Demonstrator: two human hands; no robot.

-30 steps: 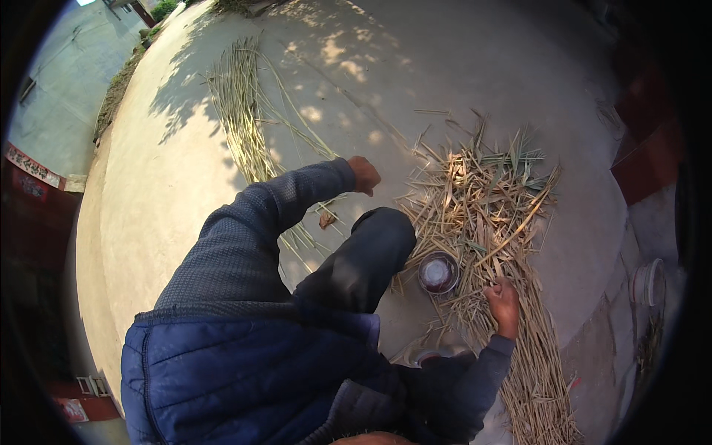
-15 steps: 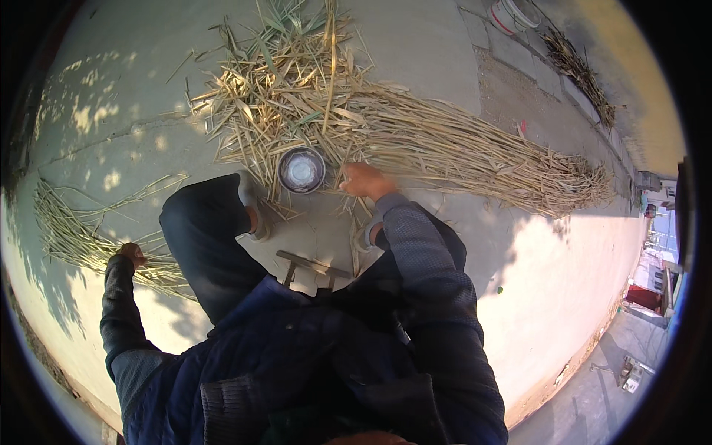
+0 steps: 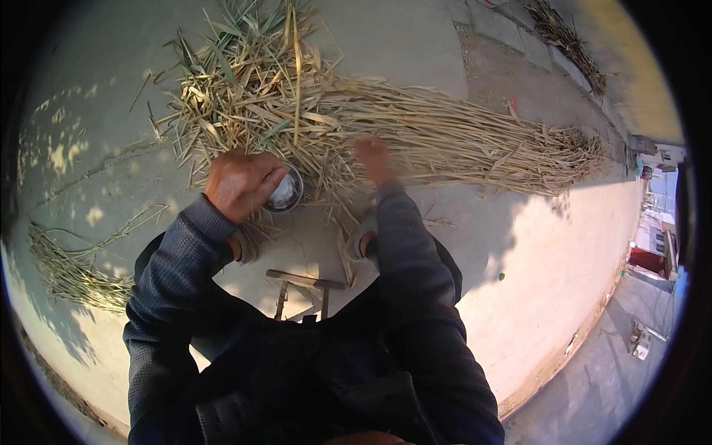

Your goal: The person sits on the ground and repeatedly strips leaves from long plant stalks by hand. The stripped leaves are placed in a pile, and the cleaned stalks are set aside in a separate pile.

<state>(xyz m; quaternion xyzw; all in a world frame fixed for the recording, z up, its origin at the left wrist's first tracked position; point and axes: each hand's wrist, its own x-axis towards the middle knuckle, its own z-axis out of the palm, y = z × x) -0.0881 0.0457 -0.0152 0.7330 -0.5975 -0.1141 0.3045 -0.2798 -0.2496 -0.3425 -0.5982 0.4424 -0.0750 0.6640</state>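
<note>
My left hand (image 3: 245, 182) hangs over the left side of a small round bowl (image 3: 291, 202) with whitish contents, hiding part of it. Its fingers are bent and drawn together; whatever they may hold is hidden. Smeared by motion, my right hand (image 3: 373, 156) is at the near edge of a long bundle of dry straw-coloured stalks (image 3: 460, 144), so its grip does not show. Dry stripped leaves (image 3: 237, 104), a few of them green, lie heaped beyond the bowl.
On the left lies a smaller bunch of greenish stalks (image 3: 81, 278). A small wooden frame (image 3: 305, 280) stands between my legs. Dark dry stalks (image 3: 567, 44) lie along the wall at the upper right.
My left hand has come from the greenish bunch on the left to the bowl. My right hand has shifted slightly along the stalks and is now blurred. The whole view has shifted a little.
</note>
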